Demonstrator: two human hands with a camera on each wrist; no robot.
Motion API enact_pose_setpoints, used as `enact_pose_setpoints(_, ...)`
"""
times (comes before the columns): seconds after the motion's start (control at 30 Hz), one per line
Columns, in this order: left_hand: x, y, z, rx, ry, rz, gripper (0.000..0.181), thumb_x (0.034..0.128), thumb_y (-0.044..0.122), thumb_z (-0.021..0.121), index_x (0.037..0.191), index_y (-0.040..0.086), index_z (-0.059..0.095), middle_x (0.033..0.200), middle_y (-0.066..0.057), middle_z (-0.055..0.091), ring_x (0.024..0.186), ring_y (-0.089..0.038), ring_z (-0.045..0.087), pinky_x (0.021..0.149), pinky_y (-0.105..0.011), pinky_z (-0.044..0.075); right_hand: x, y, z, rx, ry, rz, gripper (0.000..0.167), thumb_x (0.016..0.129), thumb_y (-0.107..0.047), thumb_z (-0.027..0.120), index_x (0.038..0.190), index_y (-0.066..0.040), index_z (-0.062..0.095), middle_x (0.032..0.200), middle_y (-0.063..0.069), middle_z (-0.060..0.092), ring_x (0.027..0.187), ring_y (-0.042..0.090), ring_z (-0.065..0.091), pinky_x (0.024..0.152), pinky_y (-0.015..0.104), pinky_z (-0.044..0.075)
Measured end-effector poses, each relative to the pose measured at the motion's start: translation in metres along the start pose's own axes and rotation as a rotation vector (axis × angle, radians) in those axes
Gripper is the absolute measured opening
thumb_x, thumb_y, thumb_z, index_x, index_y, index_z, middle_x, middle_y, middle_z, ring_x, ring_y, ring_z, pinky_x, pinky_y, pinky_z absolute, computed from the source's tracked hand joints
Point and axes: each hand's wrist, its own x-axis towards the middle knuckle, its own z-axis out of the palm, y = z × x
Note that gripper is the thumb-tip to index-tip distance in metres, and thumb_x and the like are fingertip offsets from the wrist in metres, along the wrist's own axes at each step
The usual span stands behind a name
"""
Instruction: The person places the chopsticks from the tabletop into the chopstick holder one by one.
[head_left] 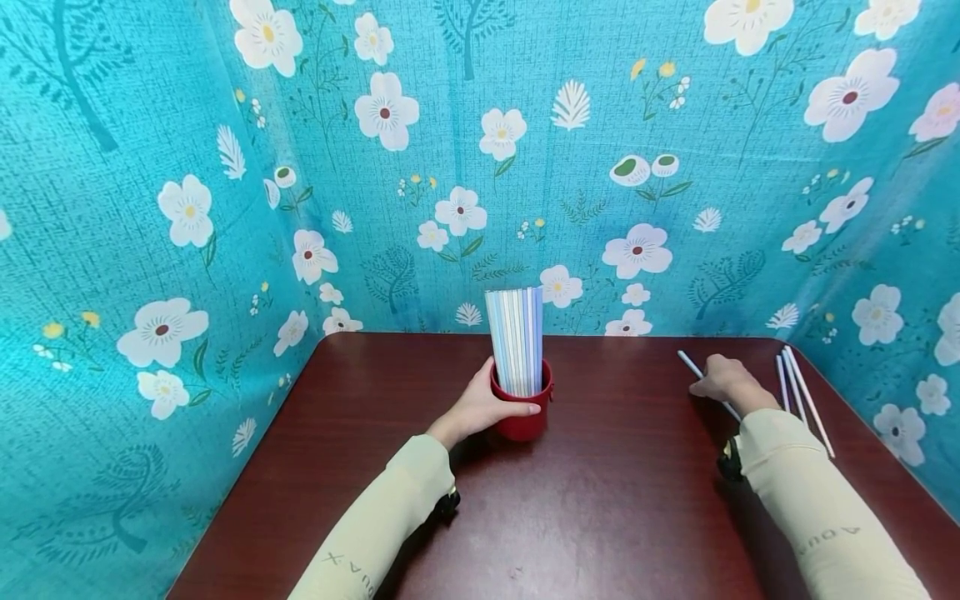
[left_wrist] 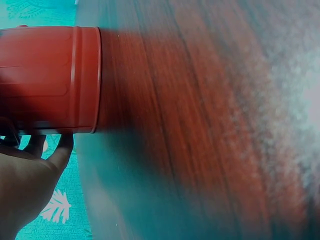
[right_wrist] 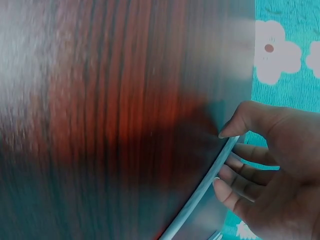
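A small red bucket [head_left: 522,427] stands upright on the table, filled with a tight bundle of thin white, pale blue and lilac sticks [head_left: 515,342]. My left hand [head_left: 480,406] grips the bucket from its left side, with the thumb across the front near the rim. In the left wrist view the bucket's red wall [left_wrist: 50,75] shows, with fingers against it. Over at the right, my right hand [head_left: 723,381] pinches a single pale blue stick [head_left: 690,363] lying on the table. The right wrist view shows thumb and fingers on either side of that stick [right_wrist: 197,195].
Several loose sticks [head_left: 806,400] lie near the right edge of the dark red-brown wooden table [head_left: 585,517]. Blue floral cloth [head_left: 420,208] hangs behind the table and along both sides.
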Motion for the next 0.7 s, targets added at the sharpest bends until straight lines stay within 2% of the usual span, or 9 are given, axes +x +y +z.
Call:
enact_pose_setpoints(0.4, -0.002, 0.001, 0.001, 0.016, 0.004, -0.018, 0.093, 0.0739, 0.04, 0.092, 0.148, 0.038, 0.036, 0.142, 0.01, 0.053, 0.128, -0.018, 0.052, 0.092, -0.044, 0.058, 0.005, -0.034, 0.012, 0.024, -0.02, -0.06, 0.034, 0.089, -0.016, 0.073, 0.099, 0.011, 0.056, 0.086, 0.021, 0.061, 0.079, 0.032, 0.058, 0.071, 0.043, 0.053)
enact_pose_setpoints(0.7, -0.001, 0.002, 0.0, 0.01, 0.009, -0.015, 0.093, 0.0736, 0.041, 0.092, 0.148, 0.038, 0.036, 0.142, 0.01, 0.053, 0.128, -0.018, 0.052, 0.092, -0.045, 0.058, 0.01, -0.058, 0.018, 0.081, -0.06, -0.018, 0.025, 0.089, -0.01, 0.073, 0.095, 0.007, 0.055, 0.084, 0.019, 0.058, 0.074, 0.028, 0.061, 0.06, 0.034, 0.058)
